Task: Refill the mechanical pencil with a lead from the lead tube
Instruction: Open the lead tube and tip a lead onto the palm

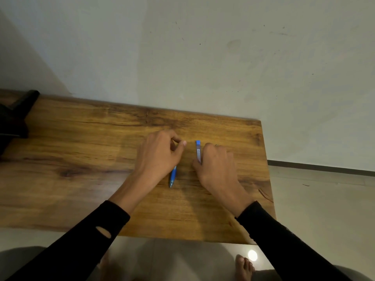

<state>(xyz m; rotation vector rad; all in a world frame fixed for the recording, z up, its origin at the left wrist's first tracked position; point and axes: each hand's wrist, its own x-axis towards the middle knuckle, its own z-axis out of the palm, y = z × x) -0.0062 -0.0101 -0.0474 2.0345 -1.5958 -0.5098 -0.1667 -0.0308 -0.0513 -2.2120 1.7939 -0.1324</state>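
A blue mechanical pencil lies on the wooden table, tip pointing toward me; its upper half is hidden under my left hand, whose fingers curl over it. A slim lead tube with a blue cap at its far end lies just to the right of the pencil. My right hand rests against the tube's right side, thumb at its near end. Whether either hand has lifted its object off the table I cannot tell.
A black object sits at the table's far left edge. The table's right edge is close to my right hand, with pale floor beyond. A wall rises behind the table. A bare foot shows below the near edge.
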